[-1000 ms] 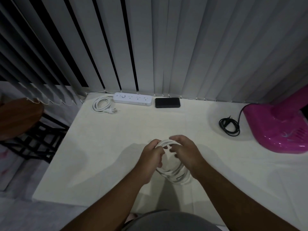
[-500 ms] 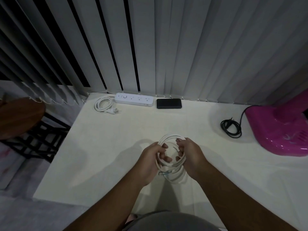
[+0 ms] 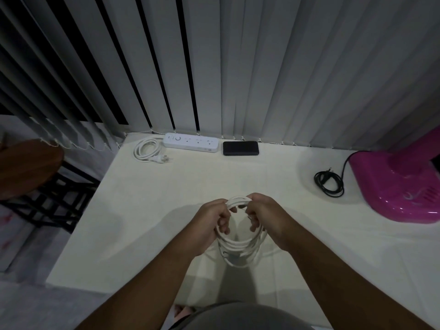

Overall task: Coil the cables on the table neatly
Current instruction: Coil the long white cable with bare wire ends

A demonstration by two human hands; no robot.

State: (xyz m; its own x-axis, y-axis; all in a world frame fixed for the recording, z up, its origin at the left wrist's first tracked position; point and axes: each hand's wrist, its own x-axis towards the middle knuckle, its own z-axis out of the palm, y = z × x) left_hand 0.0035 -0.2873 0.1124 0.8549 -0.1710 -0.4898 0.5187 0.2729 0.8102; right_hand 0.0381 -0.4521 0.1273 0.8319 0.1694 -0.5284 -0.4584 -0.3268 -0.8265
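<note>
A white cable (image 3: 239, 250) wound into a round coil of several loops is held upright just above the table's near middle. My left hand (image 3: 212, 222) grips the coil's left side, fingers curled through the loop. Closing on the coil's upper right side is my right hand (image 3: 264, 213). At the far left a power strip's white cord (image 3: 145, 151) lies coiled on the table with its plug beside it. At the right, the fan's black cable (image 3: 329, 183) lies in a small bundle.
The cream table (image 3: 147, 215) ends at vertical blinds. Along its back edge lie a white power strip (image 3: 190, 145) and a black flat device (image 3: 240, 148). A pink fan base (image 3: 400, 184) stands at the right. A brown stool (image 3: 26, 167) is off the left edge.
Both hands have shifted their grip around the white coil, turning and gathering its loops. The coil hangs rounder and lower between the hands now.
</note>
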